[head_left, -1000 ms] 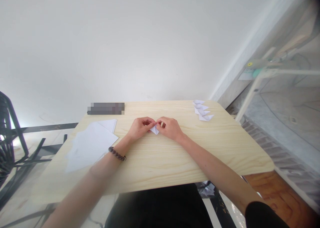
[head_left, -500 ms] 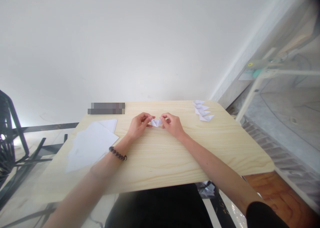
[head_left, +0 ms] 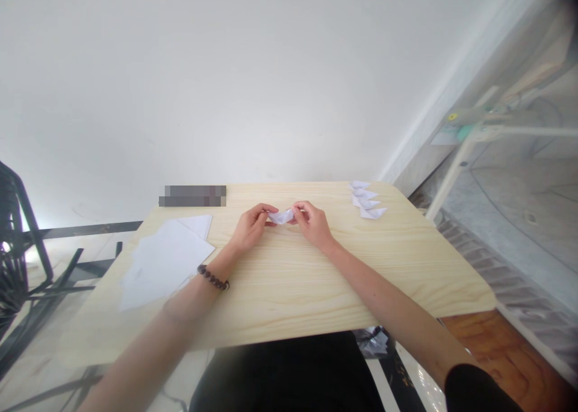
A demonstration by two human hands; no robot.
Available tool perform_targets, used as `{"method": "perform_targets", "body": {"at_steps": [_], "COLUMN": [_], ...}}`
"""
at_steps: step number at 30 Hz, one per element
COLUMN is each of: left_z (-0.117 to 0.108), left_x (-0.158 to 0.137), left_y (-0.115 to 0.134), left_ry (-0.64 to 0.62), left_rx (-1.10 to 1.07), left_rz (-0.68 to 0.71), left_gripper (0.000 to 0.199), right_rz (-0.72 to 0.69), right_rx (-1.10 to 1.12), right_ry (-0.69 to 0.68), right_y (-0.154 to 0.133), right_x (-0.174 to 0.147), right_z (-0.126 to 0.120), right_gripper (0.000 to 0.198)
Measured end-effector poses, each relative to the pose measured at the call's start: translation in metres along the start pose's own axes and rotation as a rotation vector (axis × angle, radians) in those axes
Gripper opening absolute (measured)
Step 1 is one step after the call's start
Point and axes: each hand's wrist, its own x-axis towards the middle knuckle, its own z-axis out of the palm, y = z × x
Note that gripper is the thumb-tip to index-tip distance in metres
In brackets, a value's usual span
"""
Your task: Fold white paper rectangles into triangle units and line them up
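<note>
Between my hands, just above the middle of the table, is a small white folded paper boat (head_left: 282,217). My left hand (head_left: 251,225) pinches its left end between thumb and fingers, a beaded bracelet on the wrist. The right end is gripped by my right hand (head_left: 312,224), fingertips closed on the paper. Several similar folded paper boats (head_left: 372,212) stand in an overlapping row at the table's back right. To the left of my left hand lie loose white paper sheets (head_left: 167,258), spread over one another.
The pale wooden table (head_left: 289,303) stands against a white wall (head_left: 271,87). A blurred-out dark block (head_left: 192,196) lies at its back left. Beyond the left edge is a black chair (head_left: 22,237); a white metal frame (head_left: 456,171) stands to the right.
The folded paper has tilted and changed shape slightly between my fingers, its middle now looking smoother. My right fingers have shifted a little on its end. Everything else stays put.
</note>
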Motion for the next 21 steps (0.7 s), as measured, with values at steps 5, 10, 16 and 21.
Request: {"method": "perform_targets", "body": {"at_steps": [5, 10, 16, 21], "left_z": [-0.003, -0.005, -0.010, -0.012], "left_x": [-0.002, -0.002, -0.001, -0.001], "left_y": [0.002, -0.003, -0.002, -0.001], "left_ry": [-0.075, -0.127, -0.045, -0.041], "left_rx": [0.217, 0.299, 0.406, 0.487], "left_rz": [0.028, 0.036, 0.021, 0.089], "left_gripper": [0.027, 0.037, 0.026, 0.021], "right_rz": [-0.021, -0.033, -0.053, -0.110], "right_rx": [-0.004, 0.008, 0.017, -0.036], "right_ry": [-0.012, -0.045, -0.072, -0.147], "right_y": [-0.001, -0.004, -0.004, -0.006], "right_x": [-0.001, -0.001, -0.001, 0.000], "right_z": [0.000, -0.001, -0.001, -0.006], "right_gripper": [0.026, 0.026, 0.023, 0.019]}}
